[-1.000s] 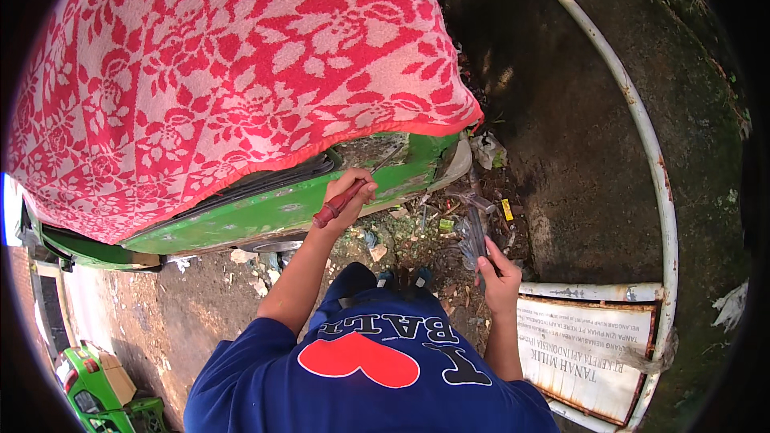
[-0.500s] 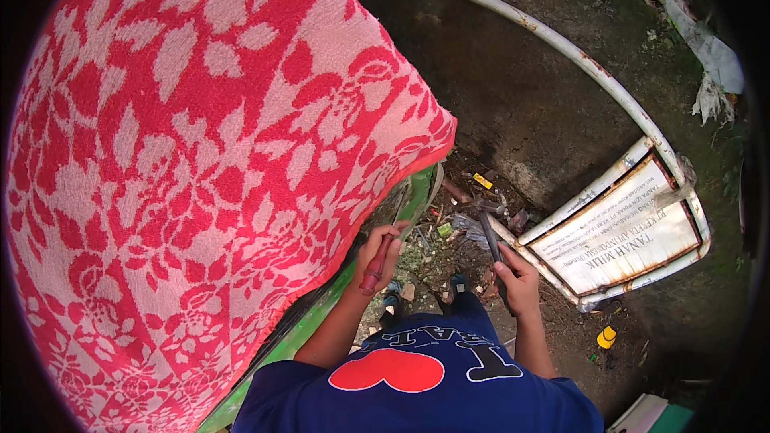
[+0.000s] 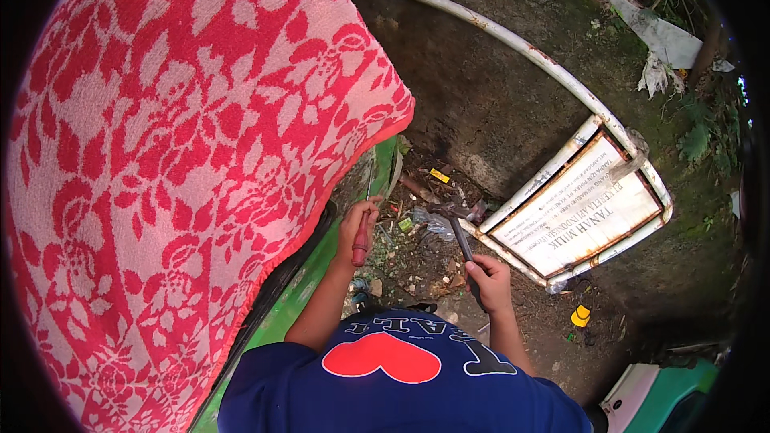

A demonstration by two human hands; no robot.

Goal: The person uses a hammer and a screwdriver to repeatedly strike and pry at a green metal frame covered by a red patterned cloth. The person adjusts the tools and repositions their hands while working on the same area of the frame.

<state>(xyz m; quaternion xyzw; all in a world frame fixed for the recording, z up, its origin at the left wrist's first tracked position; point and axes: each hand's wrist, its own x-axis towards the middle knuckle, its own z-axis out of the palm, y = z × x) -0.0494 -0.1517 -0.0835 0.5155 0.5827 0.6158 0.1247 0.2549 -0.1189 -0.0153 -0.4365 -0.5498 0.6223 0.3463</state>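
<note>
My left hand (image 3: 353,228) is closed around a screwdriver (image 3: 360,250) with a red handle. Its thin metal shaft points up and away, close to the green edge (image 3: 383,162) under a red and pink flowered towel-like cloth (image 3: 200,128). In my right hand (image 3: 491,282) is the dark handle of a hammer (image 3: 464,242); its head lies at the far end, turned sideways above the littered ground. The hammer and the screwdriver are apart. Where the screwdriver's tip ends is hard to make out.
A rusty white-framed sign (image 3: 581,208) lies to the right, joined to a long curved white pipe (image 3: 513,36). Rubble and plastic scraps cover the ground (image 3: 417,261) between my hands. A yellow scrap (image 3: 580,317) lies at right, and a white and green object (image 3: 658,393) at lower right.
The scene has shifted left in the view. My left hand has turned the screwdriver more upright, shaft pointing away. The hammer's head now shows sideways.
</note>
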